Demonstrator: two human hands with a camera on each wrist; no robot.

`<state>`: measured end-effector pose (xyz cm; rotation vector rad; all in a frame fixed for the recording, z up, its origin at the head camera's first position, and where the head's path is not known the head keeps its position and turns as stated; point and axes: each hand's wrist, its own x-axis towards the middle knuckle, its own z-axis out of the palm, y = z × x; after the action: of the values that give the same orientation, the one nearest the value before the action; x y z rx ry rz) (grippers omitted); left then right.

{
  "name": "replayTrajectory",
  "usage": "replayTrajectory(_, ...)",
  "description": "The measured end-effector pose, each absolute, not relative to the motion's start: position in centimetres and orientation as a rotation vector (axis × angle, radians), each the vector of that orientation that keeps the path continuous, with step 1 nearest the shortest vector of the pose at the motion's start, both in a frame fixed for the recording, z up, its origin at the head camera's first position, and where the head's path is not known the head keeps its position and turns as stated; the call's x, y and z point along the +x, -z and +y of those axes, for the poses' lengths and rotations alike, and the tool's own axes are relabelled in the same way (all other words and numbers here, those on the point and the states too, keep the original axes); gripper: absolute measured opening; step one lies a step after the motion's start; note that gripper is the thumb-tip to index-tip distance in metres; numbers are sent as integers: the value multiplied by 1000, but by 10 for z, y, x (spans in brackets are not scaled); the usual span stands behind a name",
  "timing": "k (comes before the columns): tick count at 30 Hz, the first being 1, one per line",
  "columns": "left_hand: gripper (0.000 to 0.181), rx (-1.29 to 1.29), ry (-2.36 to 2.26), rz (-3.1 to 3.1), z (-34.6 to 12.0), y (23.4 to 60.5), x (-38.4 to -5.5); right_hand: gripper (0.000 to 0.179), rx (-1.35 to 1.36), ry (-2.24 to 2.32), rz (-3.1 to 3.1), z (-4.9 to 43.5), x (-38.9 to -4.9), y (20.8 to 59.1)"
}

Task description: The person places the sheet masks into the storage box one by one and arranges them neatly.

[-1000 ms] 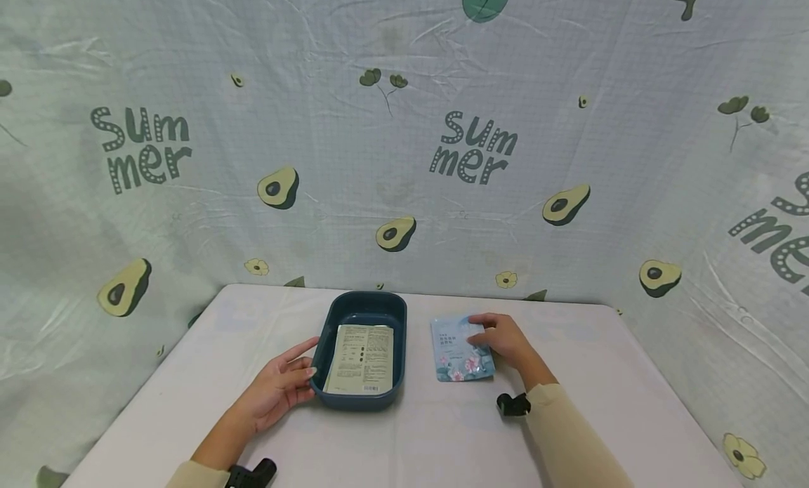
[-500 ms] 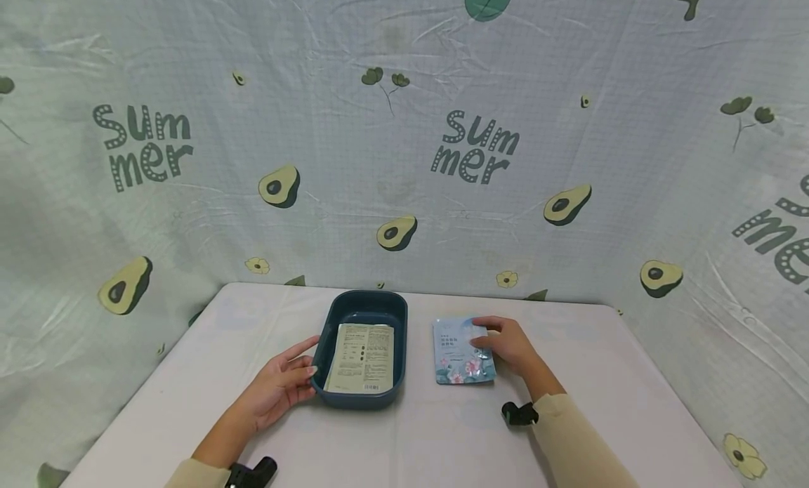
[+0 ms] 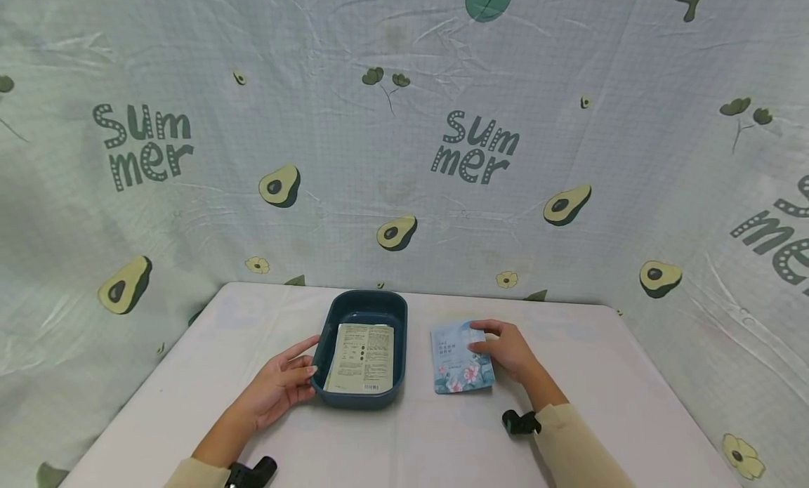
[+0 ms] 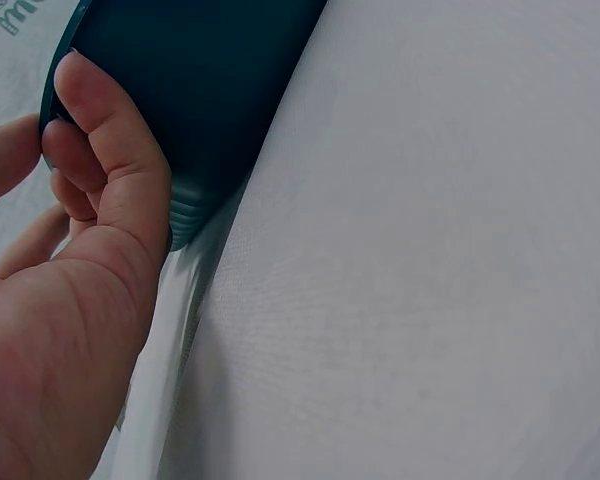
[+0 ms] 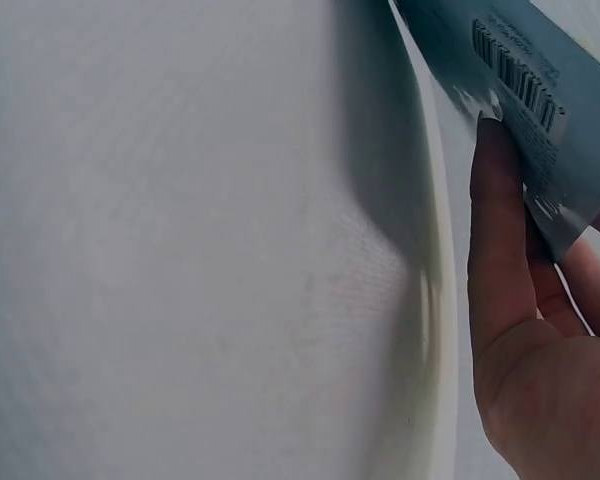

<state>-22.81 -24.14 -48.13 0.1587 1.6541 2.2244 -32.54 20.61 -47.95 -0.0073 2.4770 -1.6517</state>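
Note:
In the head view my left hand (image 3: pixel 278 392) holds the left edge of a dark blue rectangular tray (image 3: pixel 359 402). The left wrist view shows a bent digit (image 4: pixel 110 125) against the tray's outer wall (image 4: pixel 205 90), with others around its rim. Lying inside is a flat, pale packet (image 3: pixel 360 358), printed side up. To the right, my right hand (image 3: pixel 510 349) pinches the upper right edge of a light blue flat sachet (image 3: pixel 458 368) with pink flowers. Seen from the right wrist, the sachet's barcoded back (image 5: pixel 540 100) is raised from the table, fingers on both sides.
A white-covered table (image 3: pixel 436 439) bears everything. Behind it hangs a pale curtain (image 3: pixel 354 144) printed with avocados and "summer" lettering. A small black camera (image 3: pixel 521 423) sits at the right wrist and another black camera (image 3: pixel 253 472) at the left.
The sachet's lower edge has shifted slightly toward me, and it has turned a little in my right hand. The right hand has come slightly nearer; left hand and tray stay put.

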Motion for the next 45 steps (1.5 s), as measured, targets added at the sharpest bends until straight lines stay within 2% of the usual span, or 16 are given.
replayTrajectory(45,79,167,-2232,1627,-242,481,-227,49,-32,2027,2209,181,-292,468)
